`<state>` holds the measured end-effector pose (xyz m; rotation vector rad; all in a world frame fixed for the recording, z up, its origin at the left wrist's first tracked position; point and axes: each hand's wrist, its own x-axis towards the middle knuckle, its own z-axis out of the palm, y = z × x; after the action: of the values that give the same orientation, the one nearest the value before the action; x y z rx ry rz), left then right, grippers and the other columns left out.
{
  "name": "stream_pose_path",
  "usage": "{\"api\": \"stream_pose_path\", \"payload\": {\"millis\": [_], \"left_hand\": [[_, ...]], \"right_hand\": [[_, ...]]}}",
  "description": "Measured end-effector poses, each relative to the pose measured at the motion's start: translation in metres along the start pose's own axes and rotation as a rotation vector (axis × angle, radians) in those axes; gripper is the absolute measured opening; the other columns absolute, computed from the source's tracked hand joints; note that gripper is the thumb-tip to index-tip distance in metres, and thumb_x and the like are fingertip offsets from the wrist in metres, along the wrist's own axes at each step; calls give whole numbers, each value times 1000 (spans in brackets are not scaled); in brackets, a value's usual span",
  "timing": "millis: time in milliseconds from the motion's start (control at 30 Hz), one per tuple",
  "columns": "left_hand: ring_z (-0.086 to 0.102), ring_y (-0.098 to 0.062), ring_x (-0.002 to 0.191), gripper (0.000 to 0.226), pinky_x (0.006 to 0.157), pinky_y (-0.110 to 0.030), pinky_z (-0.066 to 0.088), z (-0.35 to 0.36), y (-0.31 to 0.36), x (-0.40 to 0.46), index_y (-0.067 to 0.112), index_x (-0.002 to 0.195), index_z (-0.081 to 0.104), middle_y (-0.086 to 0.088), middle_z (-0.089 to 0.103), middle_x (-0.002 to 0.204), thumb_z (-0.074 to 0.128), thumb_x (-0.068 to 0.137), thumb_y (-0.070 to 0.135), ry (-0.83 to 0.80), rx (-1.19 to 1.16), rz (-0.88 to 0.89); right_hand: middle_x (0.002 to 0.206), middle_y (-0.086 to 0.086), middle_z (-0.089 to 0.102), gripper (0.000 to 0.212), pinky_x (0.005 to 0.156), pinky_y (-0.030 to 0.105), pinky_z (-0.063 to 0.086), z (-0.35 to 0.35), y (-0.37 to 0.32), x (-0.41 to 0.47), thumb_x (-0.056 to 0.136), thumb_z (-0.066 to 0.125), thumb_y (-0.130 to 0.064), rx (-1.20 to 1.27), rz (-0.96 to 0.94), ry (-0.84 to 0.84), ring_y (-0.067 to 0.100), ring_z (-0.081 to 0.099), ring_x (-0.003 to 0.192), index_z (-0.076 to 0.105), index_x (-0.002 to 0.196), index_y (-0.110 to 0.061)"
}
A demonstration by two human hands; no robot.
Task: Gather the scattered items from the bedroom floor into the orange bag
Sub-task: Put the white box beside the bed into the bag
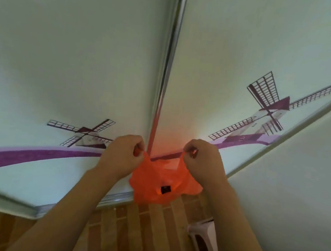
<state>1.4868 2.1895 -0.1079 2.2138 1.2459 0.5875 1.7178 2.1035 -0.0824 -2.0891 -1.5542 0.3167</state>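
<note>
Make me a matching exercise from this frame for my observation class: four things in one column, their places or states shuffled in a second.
Things:
1. orange bag
2. left hand
3. white appliance
4. windmill picture

Places or states:
A. stands on the wooden floor, lower right
B. hangs between both hands
C. printed on the wardrobe door
D. grips one bag handle

Pairs: 1-B, 2-D, 3-A, 4-C

— Where's the thin, crinkled orange plastic bag [161, 183]?
— Six o'clock from the wardrobe seam, hanging off the floor by two stretched handles, a dark item inside.
</note>
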Motion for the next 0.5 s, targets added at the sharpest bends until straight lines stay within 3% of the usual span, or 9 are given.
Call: {"api": "stream_pose_path", "payload": {"millis": [100, 233, 500], "left_hand": [[58, -4, 71, 14, 69, -35, 55, -30, -28, -17, 27, 80, 61, 11, 61, 74, 68, 81, 15, 39, -6, -78], [56, 0, 72, 16, 69, -25, 53, -70, -67, -44, 30, 81, 60, 14, 60, 75, 68, 85, 16, 118, 0, -159], [58, -4, 70, 12, 67, -32, 55, -156, -164, -114, 27, 80, 62, 13, 61, 74, 69, 79, 17, 277, -17, -290]], "right_hand": [[83, -11, 68, 19, 66, 13, 42, 20, -36, 11, 82, 65, -7, 27, -41, -71, 2, 60, 74, 72, 84, -24], [77, -11, 66, 18, 63, 12, 38, 53, -96, 20, 78, 65, -7, 32, -113, -127, 1, 59, 71, 68, 77, -24], [84, -13, 69, 15, 66, 3, 35, 141, -233, 19, 82, 69, -9, 58, -299, -249, -5, 57, 74, 74, 84, -23]]}}
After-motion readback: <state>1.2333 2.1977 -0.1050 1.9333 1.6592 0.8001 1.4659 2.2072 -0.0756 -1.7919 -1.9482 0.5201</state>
